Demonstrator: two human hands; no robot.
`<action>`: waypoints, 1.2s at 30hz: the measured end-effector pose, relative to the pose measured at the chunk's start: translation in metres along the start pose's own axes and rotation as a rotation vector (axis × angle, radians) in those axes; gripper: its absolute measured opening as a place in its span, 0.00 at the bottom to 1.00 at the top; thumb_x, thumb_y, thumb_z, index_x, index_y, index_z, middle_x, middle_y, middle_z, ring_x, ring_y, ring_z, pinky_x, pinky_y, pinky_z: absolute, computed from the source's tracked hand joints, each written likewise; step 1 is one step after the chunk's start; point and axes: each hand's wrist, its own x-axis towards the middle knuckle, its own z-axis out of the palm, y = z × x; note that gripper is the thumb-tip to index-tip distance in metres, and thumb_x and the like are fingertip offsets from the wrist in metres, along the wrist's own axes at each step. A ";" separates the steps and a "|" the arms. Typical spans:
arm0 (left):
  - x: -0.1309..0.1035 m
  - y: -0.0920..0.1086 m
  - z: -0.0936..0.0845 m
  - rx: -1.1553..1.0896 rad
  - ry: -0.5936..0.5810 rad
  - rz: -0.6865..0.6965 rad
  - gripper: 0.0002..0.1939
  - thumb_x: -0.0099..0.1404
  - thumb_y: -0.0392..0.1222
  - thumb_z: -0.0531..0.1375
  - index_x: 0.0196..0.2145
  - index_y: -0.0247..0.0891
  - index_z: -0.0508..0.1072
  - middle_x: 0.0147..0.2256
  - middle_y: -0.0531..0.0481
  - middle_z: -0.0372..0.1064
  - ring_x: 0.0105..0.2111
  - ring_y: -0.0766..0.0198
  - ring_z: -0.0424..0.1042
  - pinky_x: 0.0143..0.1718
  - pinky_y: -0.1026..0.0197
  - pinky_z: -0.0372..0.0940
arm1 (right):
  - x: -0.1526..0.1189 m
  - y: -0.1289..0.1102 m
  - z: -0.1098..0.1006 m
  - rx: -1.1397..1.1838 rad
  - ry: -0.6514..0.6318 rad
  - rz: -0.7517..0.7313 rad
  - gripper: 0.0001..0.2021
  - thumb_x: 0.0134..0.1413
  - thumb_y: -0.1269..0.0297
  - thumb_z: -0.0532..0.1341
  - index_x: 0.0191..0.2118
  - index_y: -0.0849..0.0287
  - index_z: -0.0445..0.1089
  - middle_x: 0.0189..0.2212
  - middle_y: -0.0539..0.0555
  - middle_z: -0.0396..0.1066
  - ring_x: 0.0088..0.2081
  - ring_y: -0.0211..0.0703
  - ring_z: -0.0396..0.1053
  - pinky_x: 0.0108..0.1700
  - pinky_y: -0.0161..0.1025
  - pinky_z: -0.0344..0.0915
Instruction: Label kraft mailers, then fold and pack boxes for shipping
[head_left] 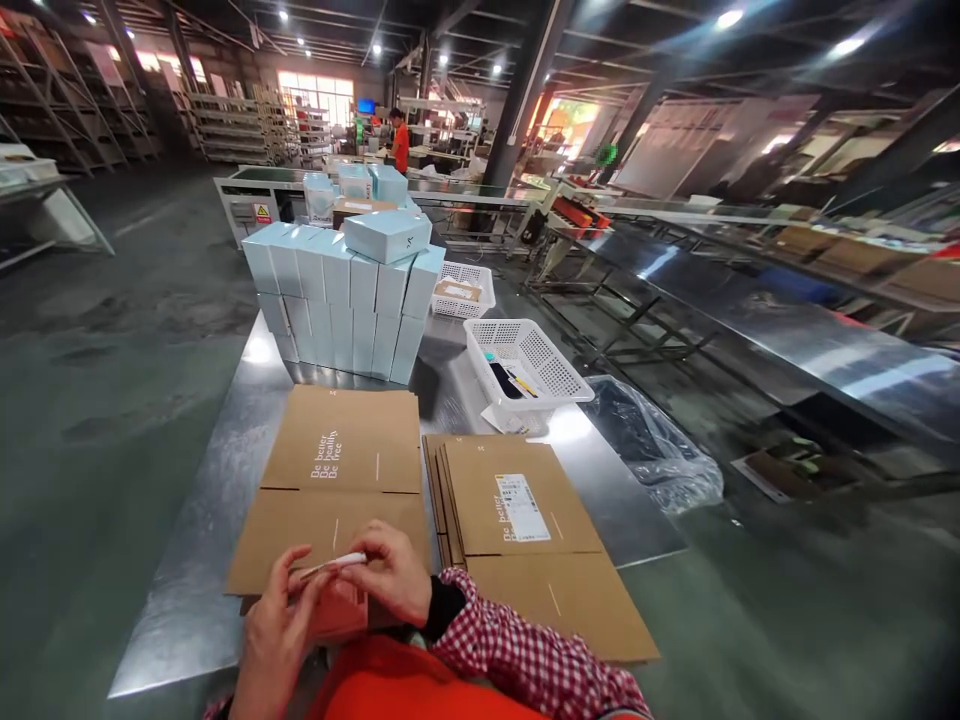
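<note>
Head view.

Strip [351, 560]: one, white, slender, small; exact nature not clear. Located between the two hands, above the near half of the left carton stack [341, 440]. Long axis roughly across the body, right end slightly higher. Both hands adjoin it: right hand [396, 578] at the right end, left hand [276, 622] at the left end.

Right grip: narrow, thumb and fingers pinched on the strip. Left grip: narrow, fingertips on the strip's other end, partly hidden by its own fingers.

Item, pinkish-red [341, 608]: below the hands, identity uncertain.

Left carton stack: flat brown cardboard, matt, creased crosswise, white lettering. Right carton stack [544, 595]: same board, just beside it, edges fanned at the left; white label [525, 508], rectangular, printed, on top.

Boxes [337, 290]: pale blue, smooth, upright in two tiers beyond the left stack; one lying on top.

Basket [562, 375]: white perforated plastic, sloped walls, small oddments inside. Rear basket [486, 285]: similar, beyond the boxes' right end.

Bench [187, 600]: bare metal, brushed, reflective.

Sleeve [517, 640]: red-and-white check cloth, black cuff, right arm.
</note>
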 end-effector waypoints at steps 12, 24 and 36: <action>0.029 -0.081 -0.039 0.469 -0.019 0.334 0.23 0.63 0.61 0.51 0.34 0.44 0.78 0.32 0.50 0.79 0.28 0.59 0.78 0.24 0.65 0.71 | 0.098 0.050 -0.033 0.054 0.414 0.174 0.15 0.59 0.51 0.50 0.36 0.59 0.64 0.26 0.50 0.66 0.26 0.37 0.64 0.27 0.34 0.63; 0.046 -0.123 -0.027 0.398 -0.008 0.480 0.17 0.66 0.43 0.49 0.42 0.38 0.76 0.46 0.44 0.74 0.49 0.56 0.72 0.48 0.52 0.71 | 0.175 0.077 -0.040 -0.647 -0.018 0.221 0.38 0.41 0.62 0.69 0.58 0.63 0.55 0.51 0.64 0.64 0.51 0.54 0.64 0.51 0.48 0.61; 0.049 -0.110 -0.048 0.281 -0.033 0.466 0.19 0.67 0.51 0.49 0.39 0.41 0.77 0.43 0.47 0.76 0.44 0.56 0.75 0.42 0.54 0.74 | 0.158 0.083 -0.051 -0.933 0.122 0.268 0.25 0.60 0.52 0.53 0.60 0.57 0.59 0.62 0.62 0.54 0.64 0.60 0.46 0.62 0.63 0.40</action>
